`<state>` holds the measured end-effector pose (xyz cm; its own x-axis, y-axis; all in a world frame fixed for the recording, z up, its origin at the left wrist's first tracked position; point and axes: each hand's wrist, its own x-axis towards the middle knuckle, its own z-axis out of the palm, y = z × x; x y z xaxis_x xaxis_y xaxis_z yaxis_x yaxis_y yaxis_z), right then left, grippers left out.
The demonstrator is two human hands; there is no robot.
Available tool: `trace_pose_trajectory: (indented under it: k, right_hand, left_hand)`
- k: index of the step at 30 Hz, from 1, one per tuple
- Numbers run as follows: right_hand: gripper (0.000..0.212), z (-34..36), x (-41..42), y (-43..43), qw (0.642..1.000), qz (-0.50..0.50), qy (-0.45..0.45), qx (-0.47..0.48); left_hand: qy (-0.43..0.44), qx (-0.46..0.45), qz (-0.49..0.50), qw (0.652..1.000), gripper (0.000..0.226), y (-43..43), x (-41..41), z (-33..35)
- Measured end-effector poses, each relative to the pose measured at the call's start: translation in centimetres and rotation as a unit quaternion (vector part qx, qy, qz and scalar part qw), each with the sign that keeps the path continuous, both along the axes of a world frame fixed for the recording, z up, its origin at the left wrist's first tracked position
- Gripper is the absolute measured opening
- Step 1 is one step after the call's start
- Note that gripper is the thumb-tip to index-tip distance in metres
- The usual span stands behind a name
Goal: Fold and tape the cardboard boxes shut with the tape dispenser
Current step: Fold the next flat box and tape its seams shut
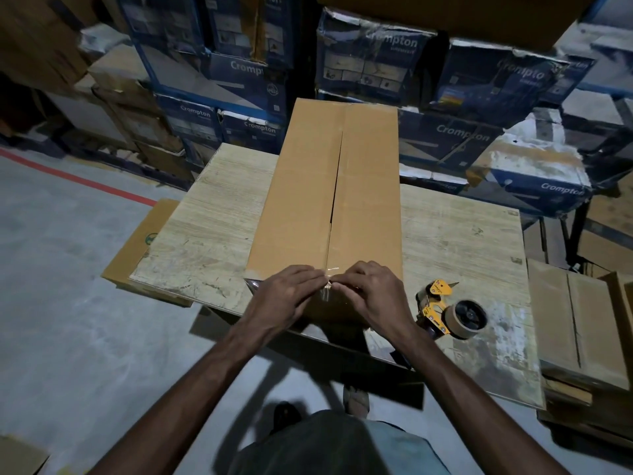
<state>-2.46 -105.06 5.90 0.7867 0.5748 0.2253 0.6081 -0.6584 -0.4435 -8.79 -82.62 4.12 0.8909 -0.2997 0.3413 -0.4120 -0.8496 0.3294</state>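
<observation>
Cardboard box (329, 186) beneath left grip (291, 293), right grip (373, 289)

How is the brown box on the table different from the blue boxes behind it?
The brown box is plain; the blue boxes have Crompton printed on them. The brown box lies on the table; the blue boxes are stacked behind it. The brown box looks smooth; the blue boxes look dented and torn. All look like cardboard.

box (329, 200) on table (219, 207) | tape dispenser (448, 311) right of box
</observation>
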Motion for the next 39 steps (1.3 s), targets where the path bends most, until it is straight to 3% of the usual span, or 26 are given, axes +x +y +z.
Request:
trace_pose_trajectory:
  k: [4,8,12,21,27,31,36,39]
  right_hand:
    - [0.019,-0.5,0.2,0.5,1.0,-0.016,0.015,0.015]
    - [0.025,0.0,0.9,0.8,1.0,-0.008,0.03,-0.001]
    - [0.031,1.0,1.3,1.6,0.996,0.032,0.008,-0.077]
    - [0.034,1.4,2.0,2.9,0.995,-0.007,0.062,-0.079]
    - [0.04,1.6,2.9,3.4,0.991,0.002,0.08,-0.104]
    - [0.043,1.7,3.2,3.6,0.989,0.017,0.08,-0.12]
    - [0.052,1.2,3.4,1.1,0.988,0.012,0.062,-0.14]
    - [0.057,0.8,3.4,-2.1,0.987,-0.015,0.033,-0.159]
  left_hand:
    - [0.002,-0.017,0.048,0.999,0.043,-0.6,-0.1,-0.4]
    - [-0.026,0.055,0.029,0.998,0.041,-0.1,-0.5,-0.6]
    - [-0.02,0.036,0.038,0.998,0.038,0.2,-0.1,-0.5]
    - [0.019,0.074,0.025,0.997,0.044,0.1,0.8,0.2]
    - [0.048,0.078,0.03,0.995,0.022,-0.2,1.3,1.4]
    - [0.079,0.068,0.065,0.992,0.023,-0.3,1.9,2.2]
    - [0.084,0.01,-0.015,0.996,0.037,3.0,1.7,0.9]
    - [0.075,-0.049,0.002,0.996,0.041,5.4,1.0,0.3]
